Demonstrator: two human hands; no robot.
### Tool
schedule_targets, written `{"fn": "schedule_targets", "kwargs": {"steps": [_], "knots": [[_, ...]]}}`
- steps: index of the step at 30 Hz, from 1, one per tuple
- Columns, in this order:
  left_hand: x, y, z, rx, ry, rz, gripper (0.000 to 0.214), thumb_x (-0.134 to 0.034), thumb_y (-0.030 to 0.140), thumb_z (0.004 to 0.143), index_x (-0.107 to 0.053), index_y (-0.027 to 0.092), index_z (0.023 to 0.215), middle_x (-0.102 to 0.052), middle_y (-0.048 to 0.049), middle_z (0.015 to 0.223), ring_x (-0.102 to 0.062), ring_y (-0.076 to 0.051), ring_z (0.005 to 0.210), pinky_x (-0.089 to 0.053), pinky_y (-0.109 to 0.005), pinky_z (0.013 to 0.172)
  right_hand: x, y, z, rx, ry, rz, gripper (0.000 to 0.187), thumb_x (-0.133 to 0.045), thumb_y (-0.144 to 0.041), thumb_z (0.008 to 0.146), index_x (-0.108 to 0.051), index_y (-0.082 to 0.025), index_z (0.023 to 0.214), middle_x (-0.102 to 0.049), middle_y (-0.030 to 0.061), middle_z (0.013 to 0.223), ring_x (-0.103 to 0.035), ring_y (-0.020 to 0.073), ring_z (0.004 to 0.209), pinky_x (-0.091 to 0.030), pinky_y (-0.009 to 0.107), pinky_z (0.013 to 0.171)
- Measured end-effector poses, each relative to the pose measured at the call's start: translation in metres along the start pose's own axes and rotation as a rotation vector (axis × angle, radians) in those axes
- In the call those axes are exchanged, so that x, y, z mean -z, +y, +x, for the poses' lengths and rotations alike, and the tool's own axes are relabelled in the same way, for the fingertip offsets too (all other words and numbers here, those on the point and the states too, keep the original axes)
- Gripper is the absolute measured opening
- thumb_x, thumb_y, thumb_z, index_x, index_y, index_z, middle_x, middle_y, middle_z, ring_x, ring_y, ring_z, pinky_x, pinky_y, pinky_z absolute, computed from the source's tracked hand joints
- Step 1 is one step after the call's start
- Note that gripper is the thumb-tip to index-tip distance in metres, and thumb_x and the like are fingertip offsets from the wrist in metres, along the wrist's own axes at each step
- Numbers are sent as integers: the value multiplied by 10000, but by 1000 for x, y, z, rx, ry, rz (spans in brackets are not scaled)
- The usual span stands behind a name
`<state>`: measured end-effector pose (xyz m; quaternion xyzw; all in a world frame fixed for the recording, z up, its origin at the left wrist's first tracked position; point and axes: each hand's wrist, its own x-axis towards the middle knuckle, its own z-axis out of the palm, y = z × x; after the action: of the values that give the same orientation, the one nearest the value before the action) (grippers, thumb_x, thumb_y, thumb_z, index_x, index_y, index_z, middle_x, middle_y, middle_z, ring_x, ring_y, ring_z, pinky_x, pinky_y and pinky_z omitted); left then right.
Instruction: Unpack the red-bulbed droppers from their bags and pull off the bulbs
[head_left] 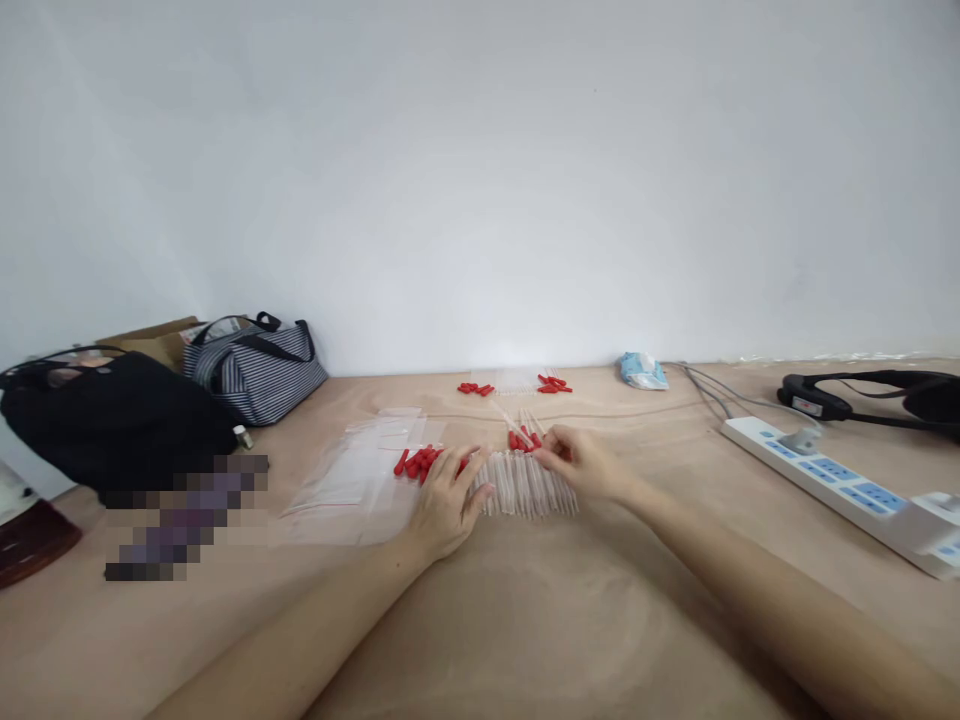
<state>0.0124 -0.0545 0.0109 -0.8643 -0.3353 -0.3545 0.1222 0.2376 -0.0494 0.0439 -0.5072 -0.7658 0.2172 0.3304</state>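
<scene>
A row of thin clear tubes [525, 486] lies side by side on the table in front of me. My left hand [448, 502] rests at the row's left end with its fingers spread, partly covering red rubber bulbs [417, 464]. At the far right of the row, my right hand [581, 462] has its thumb and forefinger pinched together. Its fingertips are by several red-bulbed droppers [523, 440] whose pale stems point away from me. What the pinch holds, if anything, is too small to make out.
Clear plastic bags [337, 475] lie left of my left hand. Farther back are more red bulbs with stems [553, 384] and a blue-white packet [643, 371]. A power strip [832, 480] and black headset [862, 397] lie right; a striped bag [262, 370] and black bag [112, 420] left.
</scene>
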Motion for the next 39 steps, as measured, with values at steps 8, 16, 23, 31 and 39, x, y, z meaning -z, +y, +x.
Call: {"fn": "schedule_targets", "kwargs": {"steps": [8, 16, 23, 31, 39], "knots": [[3, 7, 4, -149, 126, 150, 211, -495, 285, 816, -613, 246, 986, -547, -81, 1043, -456, -236, 1000, -361, -444, 881, -21, 12, -46, 650, 334, -605, 258, -461, -250, 832, -510, -164, 593, -519, -10, 539, -420, 111, 598, -257, 308, 706], [3, 22, 6, -227, 16, 132, 139, -492, 241, 825, -617, 221, 881, -642, 4, 737, -550, -163, 779, -284, -465, 929, -33, 9, -43, 708, 436, -608, 175, -501, -225, 814, -576, -198, 659, -561, -21, 579, -428, 112, 627, -262, 326, 762], [3, 25, 6, -255, 5, 129, 130, -485, 229, 826, -612, 209, 805, -637, 10, 689, -546, -149, 735, -297, -453, 915, -37, 9, -44, 668, 482, -550, 138, -549, -298, 790, -610, -240, 900, -620, -10, 716, -490, 127, 706, -252, 359, 822], [3, 26, 5, -293, 21, 144, 145, -480, 220, 829, -597, 184, 752, -607, 18, 611, -536, -137, 690, -296, -441, 916, -40, 10, -45, 676, 504, -537, 75, -557, -276, 786, -617, -235, 805, -592, -23, 637, -457, 120, 672, -248, 365, 827], [7, 27, 4, -296, 24, 90, 190, -452, 179, 841, -583, 178, 704, -576, 28, 557, -532, -123, 671, -325, -407, 888, -38, 12, -47, 694, 448, -589, 126, -523, -272, 797, -592, -214, 707, -527, -25, 582, -428, 120, 657, -240, 374, 832]]}}
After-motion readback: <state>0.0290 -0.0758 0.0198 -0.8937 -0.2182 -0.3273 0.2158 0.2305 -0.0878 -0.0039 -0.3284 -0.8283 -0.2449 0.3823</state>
